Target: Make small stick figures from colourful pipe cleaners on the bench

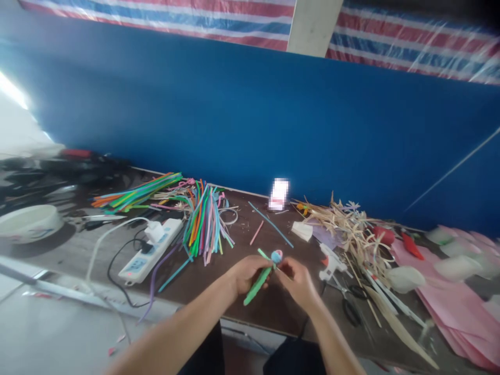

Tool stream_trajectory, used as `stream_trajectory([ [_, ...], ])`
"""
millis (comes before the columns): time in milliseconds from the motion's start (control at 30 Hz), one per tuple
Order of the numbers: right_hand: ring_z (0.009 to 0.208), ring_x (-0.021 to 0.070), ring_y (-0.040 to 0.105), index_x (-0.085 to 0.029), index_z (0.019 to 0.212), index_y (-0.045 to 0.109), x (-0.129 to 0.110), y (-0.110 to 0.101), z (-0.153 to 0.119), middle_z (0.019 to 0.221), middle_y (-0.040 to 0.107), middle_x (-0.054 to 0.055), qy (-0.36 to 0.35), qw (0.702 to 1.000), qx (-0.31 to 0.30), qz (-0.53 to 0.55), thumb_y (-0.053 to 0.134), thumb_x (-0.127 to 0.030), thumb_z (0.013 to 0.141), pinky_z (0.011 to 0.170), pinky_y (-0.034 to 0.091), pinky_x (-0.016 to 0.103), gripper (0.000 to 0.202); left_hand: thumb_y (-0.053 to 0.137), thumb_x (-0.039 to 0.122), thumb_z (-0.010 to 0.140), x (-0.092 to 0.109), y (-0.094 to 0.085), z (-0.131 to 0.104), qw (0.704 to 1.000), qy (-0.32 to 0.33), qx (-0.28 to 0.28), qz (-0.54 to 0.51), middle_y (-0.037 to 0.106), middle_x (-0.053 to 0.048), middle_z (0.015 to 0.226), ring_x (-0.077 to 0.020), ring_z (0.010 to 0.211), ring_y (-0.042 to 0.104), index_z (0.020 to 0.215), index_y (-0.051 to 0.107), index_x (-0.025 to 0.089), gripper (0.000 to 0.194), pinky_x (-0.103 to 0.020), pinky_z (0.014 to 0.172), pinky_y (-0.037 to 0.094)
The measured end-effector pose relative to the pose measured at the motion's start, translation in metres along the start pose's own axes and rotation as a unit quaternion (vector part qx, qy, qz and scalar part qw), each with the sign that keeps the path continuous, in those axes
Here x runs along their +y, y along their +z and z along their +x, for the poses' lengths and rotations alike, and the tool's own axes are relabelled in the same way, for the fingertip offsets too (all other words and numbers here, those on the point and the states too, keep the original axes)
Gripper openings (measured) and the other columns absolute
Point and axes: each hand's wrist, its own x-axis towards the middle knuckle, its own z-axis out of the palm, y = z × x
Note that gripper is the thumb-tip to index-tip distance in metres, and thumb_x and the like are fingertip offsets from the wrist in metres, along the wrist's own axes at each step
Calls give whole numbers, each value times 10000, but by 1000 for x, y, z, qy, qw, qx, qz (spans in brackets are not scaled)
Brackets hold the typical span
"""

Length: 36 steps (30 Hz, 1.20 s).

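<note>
Near the front edge of the dark table, my left hand is closed round a small pipe-cleaner piece. The piece has a long green part slanting down to the left, a short light green end, and a blue and pink round top. My right hand pinches at its upper part, just below the round top, on the right side; what exactly its fingertips hold is too small to make out. Beyond the hands, a blue pipe cleaner and a short pink one lie on the table.
Bundled pipe cleaners and a power strip with cables are at left, a white bowl farther left. A bright phone stands by the blue wall. A glue gun, scissors, straw-like strips and pink sheets lie right.
</note>
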Motion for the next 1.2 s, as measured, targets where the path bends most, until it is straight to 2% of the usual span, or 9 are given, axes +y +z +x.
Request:
stream_trajectory([
  [133,525,119,505,-155,675,608,-5,-8,3,575,577,-21,-10,994,-92,-52,518,-253,746,486,356,189,151,626,168,568,5,-7,0,998,3,-30,56,501,11,439,-97,369,437,579,586,120,64,-226,374,380],
  [267,387,90,429,-152,551,575,-9,-13,5,415,484,-51,39,982,-170,-67,498,-258,744,409,295,177,233,623,211,571,8,-10,-1,981,34,-61,182,488,26,434,-101,371,433,598,602,144,76,-225,388,365],
  [400,372,84,423,-141,527,561,-9,-10,10,378,440,-63,77,987,-112,-90,499,-265,733,404,283,171,247,585,270,626,12,-10,-2,938,156,-57,305,471,42,478,-90,432,412,636,621,143,133,-201,428,321],
  [533,473,102,477,-118,542,593,-5,-1,14,452,487,-36,74,985,-21,-156,525,-267,722,452,286,178,243,569,199,606,10,-8,2,890,256,48,374,396,63,446,-73,468,363,511,546,130,120,-190,461,267],
  [700,649,145,560,-158,735,653,-13,10,6,682,616,29,12,970,61,-233,496,-198,760,594,354,205,164,525,206,637,-4,-3,7,904,258,140,310,431,56,454,-82,437,415,552,499,147,106,-191,440,294],
  [800,671,141,570,-191,827,645,-21,18,-3,717,608,40,-56,950,83,-297,430,-198,821,619,361,205,215,527,260,652,-11,1,10,928,237,168,233,430,57,441,-85,377,429,558,459,161,152,-199,402,330],
  [900,658,136,572,-199,882,634,-21,25,-9,716,600,38,-73,943,93,-311,401,-205,848,597,360,201,235,524,310,663,-14,5,11,948,224,169,151,430,55,463,-79,393,435,569,441,164,192,-204,417,377],
  [1000,676,141,572,-194,898,633,-15,30,-12,734,607,40,-68,952,113,-274,404,-204,849,612,372,206,234,528,341,658,-15,8,10,965,198,155,70,441,49,487,-75,421,442,590,445,159,211,-209,446,407],
  [1200,717,150,575,-189,815,644,-4,31,-6,758,634,35,-9,984,152,-94,474,-213,794,666,410,229,172,589,312,624,-11,6,5,981,142,133,-18,485,32,509,-84,452,474,646,505,139,194,-207,438,418],
])
